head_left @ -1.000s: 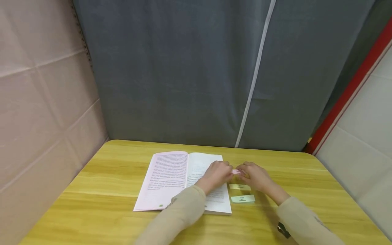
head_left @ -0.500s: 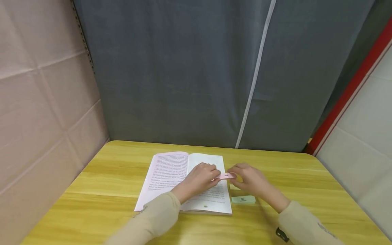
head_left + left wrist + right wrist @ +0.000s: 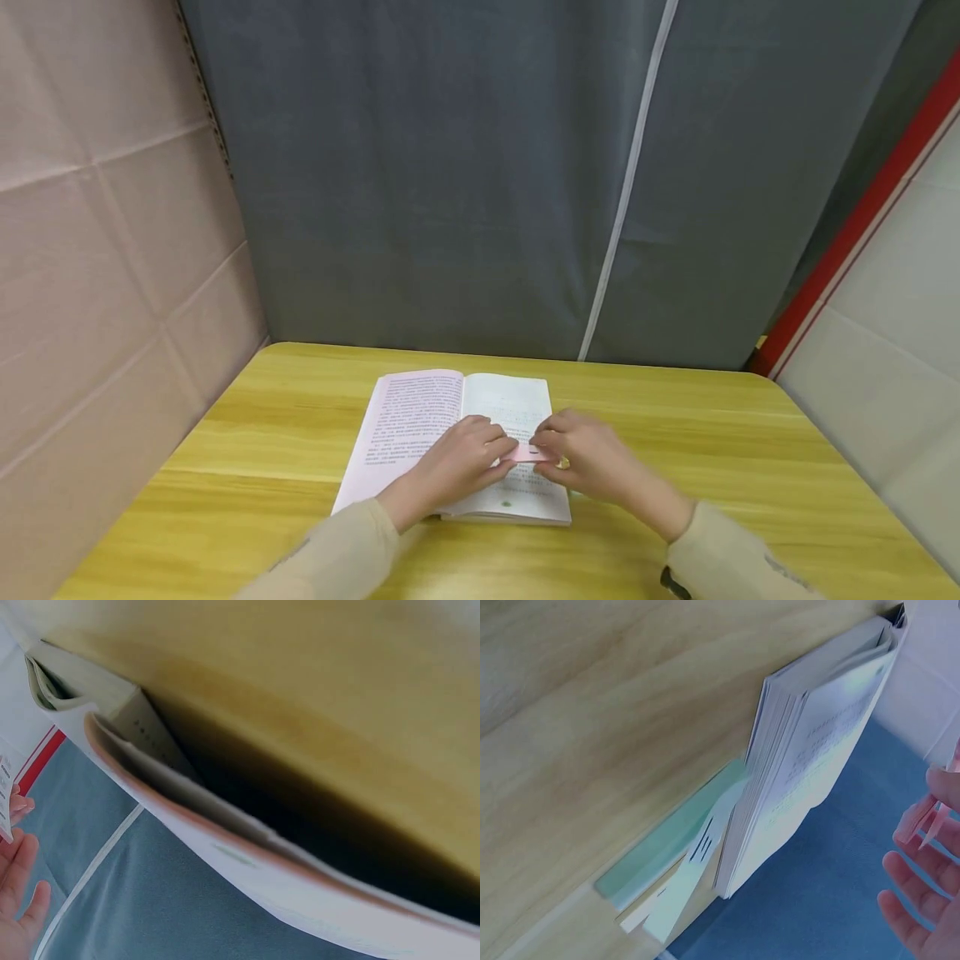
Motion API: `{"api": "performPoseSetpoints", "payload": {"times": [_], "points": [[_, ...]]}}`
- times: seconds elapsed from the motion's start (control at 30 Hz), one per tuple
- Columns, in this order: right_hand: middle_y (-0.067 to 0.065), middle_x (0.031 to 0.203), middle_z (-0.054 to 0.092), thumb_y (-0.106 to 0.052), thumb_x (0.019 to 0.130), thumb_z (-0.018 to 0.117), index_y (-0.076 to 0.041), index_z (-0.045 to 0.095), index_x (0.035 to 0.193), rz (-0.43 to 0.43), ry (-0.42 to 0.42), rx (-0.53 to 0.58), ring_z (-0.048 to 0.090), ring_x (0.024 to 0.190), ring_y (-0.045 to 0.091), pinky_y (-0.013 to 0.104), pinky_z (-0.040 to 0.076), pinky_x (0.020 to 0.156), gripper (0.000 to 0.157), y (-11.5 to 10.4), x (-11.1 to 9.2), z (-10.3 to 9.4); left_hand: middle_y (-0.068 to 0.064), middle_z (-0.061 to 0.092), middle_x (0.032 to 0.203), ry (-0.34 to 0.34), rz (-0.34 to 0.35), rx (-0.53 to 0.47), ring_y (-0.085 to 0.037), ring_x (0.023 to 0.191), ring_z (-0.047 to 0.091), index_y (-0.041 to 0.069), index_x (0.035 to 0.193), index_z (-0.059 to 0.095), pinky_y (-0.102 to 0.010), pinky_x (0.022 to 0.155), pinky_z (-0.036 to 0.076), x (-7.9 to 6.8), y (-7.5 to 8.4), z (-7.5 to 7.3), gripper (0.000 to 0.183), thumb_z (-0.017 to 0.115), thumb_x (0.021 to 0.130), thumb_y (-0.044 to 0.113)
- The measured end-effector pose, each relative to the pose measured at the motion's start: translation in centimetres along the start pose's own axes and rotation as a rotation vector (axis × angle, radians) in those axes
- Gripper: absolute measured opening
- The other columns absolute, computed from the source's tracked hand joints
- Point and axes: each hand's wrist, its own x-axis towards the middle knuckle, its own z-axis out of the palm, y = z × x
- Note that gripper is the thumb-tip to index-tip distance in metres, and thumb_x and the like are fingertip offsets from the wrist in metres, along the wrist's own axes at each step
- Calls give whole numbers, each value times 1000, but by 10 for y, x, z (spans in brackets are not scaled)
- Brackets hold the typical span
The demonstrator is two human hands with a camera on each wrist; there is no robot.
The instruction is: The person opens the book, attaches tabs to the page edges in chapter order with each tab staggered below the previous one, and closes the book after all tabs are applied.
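Note:
Both hands hold a small pink paper strip (image 3: 527,453) with a dark mark, low over the right page of an open book (image 3: 506,404). My left hand (image 3: 453,467) pinches its left end between thumb and fingers. The right hand (image 3: 596,462) grips the other end. In the right wrist view the pink strip (image 3: 922,817) looks folded, with two flaps parting near the thumb. A pale sheet with printed lines (image 3: 4,799) shows by the left fingers in the left wrist view.
Beside the book's right edge lie a green printed strip (image 3: 697,859) with one end raised and a cream strip (image 3: 641,909). The wooden table (image 3: 262,433) runs back to a grey curtain (image 3: 450,183). A light cloth wall (image 3: 112,292) stands at the left.
Both hands have carried the pink strip leftward and nearer, from beside the book to over its right page. The right hand now hides most of the strips on the table.

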Motion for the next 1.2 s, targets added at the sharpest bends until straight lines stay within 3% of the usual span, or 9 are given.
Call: {"api": "performPoseSetpoints", "payload": {"times": [0.43, 0.87, 1.2], "points": [[-6, 87, 58, -29, 68, 72, -15, 67, 83, -43, 0, 31, 52, 79, 8, 23, 44, 60, 21, -16, 1, 7, 6, 55, 76, 2, -18, -20, -9, 69, 50, 11, 85, 64, -25, 76, 41, -21, 9, -8, 16, 66, 75, 24], [-5, 88, 58, -28, 68, 72, -14, 66, 84, -48, 15, 50, 52, 78, 8, 21, 45, 61, 22, -24, -2, 9, 8, 54, 74, -5, -72, 52, -8, 68, 52, 15, 88, 63, -26, 70, 41, -36, 13, -14, 24, 69, 70, 30], [-7, 88, 58, -29, 68, 73, -14, 66, 84, -59, 57, 53, 52, 77, 7, 20, 44, 59, 23, -27, -3, 11, 9, 57, 77, 25, -139, -69, -8, 73, 54, 15, 87, 63, -25, 68, 41, -40, 15, -17, 19, 70, 72, 25]]}}
